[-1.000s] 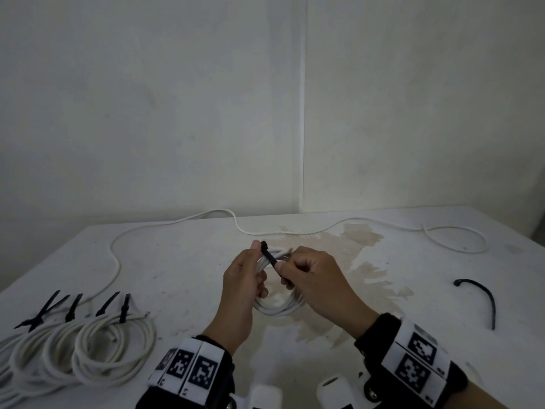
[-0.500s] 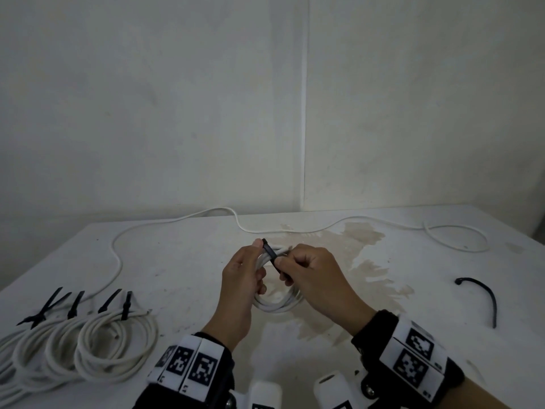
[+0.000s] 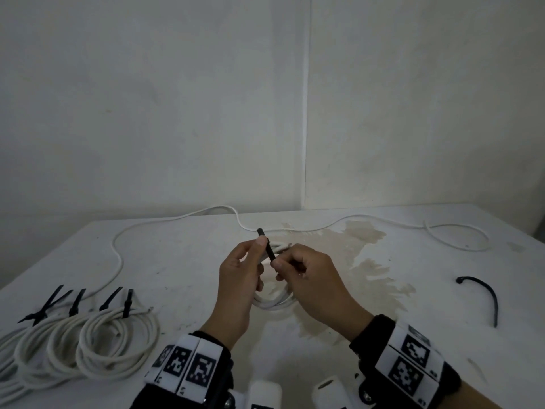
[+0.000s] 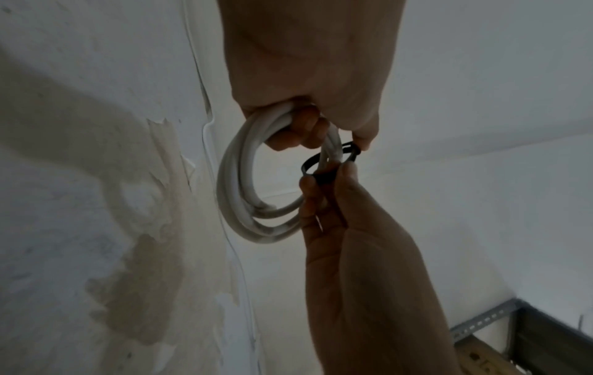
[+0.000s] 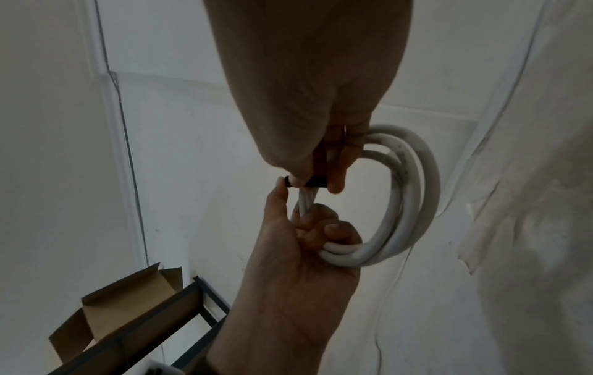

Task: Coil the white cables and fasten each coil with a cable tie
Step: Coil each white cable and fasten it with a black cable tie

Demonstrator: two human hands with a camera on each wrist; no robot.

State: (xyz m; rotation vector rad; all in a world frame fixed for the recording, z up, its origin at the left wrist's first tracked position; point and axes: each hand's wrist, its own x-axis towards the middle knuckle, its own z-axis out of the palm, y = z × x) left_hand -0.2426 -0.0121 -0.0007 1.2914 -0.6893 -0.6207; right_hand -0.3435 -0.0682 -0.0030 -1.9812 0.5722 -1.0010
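Above the stained white table (image 3: 182, 261), the left hand (image 3: 240, 278) has its fingers curled round a small coil of white round cable (image 4: 244, 192), thumb on the black plastic cable tie (image 3: 267, 246) looped around it. The right hand (image 3: 306, 278) pinches the tie's other part beside the coil.

Both hands were raised together, left hand (image 3: 240, 276) curled in a fist, right hand (image 3: 306, 278) pinching, wrists banded.
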